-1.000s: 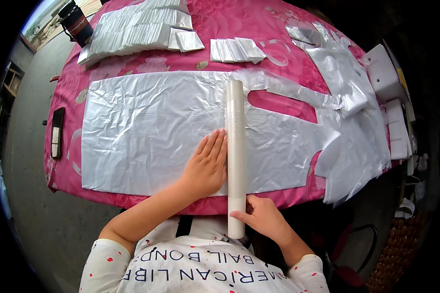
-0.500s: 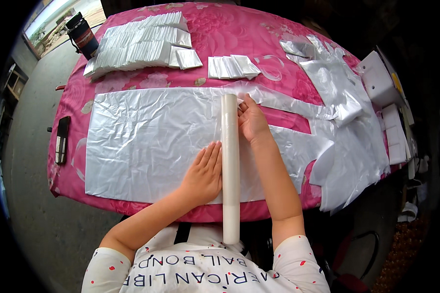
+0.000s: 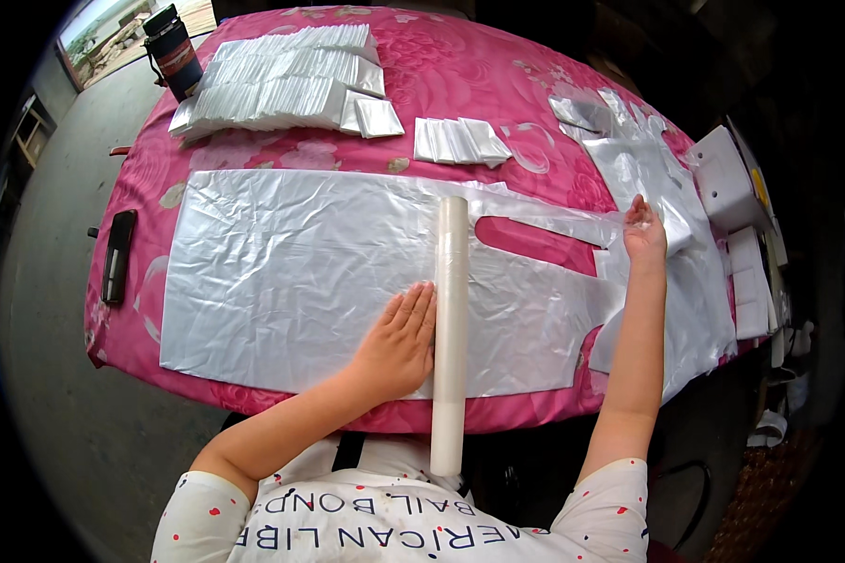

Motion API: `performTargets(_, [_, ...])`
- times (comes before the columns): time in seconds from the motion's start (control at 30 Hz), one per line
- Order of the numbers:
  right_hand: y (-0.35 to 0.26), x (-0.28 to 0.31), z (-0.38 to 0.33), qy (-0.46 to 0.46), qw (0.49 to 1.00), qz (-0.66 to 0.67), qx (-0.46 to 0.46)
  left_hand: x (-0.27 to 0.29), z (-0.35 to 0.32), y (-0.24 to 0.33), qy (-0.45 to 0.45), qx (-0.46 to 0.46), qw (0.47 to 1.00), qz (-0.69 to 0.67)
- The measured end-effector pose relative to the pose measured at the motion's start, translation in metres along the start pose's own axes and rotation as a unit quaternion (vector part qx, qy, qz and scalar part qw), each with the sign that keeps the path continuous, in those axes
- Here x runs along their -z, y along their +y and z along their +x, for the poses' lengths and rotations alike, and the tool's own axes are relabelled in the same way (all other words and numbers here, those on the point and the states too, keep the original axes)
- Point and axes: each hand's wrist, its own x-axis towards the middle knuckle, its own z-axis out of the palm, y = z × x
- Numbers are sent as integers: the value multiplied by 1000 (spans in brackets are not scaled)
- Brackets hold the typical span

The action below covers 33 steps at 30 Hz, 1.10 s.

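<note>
A large translucent white plastic bag (image 3: 272,272) lies flat across the table, its cut-out handle end toward the right. A long pale roll (image 3: 451,328) lies across it, its near end jutting past the table edge toward my body. My left hand (image 3: 401,340) rests flat on the bag, fingers stretched out together, its side against the roll. At the right, my right hand (image 3: 645,230) is at the tip of the bag's far handle strap, beside a heap of loose bags (image 3: 690,300). Its fingers are loosely curled, and nothing shows in the palm.
Rows of folded plastic packets (image 3: 272,103) stand at the back left, with a smaller stack (image 3: 460,141) to their right. A dark flask (image 3: 173,56) is behind them. A black stapler-like object (image 3: 118,258) lies at the left edge. White boxes (image 3: 730,174) stand at the far right.
My right hand has moved right, from beside the roll's far end to the strap's tip. The far strap now lies straighter, with an oval opening below it. My left hand stays by the roll.
</note>
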Motion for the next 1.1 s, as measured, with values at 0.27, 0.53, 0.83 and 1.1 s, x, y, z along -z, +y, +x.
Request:
performTargets(0.27, [59,-87,-200,-379,921,-72,44,0,-4,-3,0,14,999,35])
performTargets(0.53, [255,-99,-382,-624,732,-272,12,-3,0,0,-23,18,999,38])
performTargets(0.83, [323,-97,-393,-725,402,-553,89,-14,-4,-8,7,3,999,50])
performTargets(1.1, [211,-75,-350,-710,474,-466,233,12,-11,-2,84,3,996,-37])
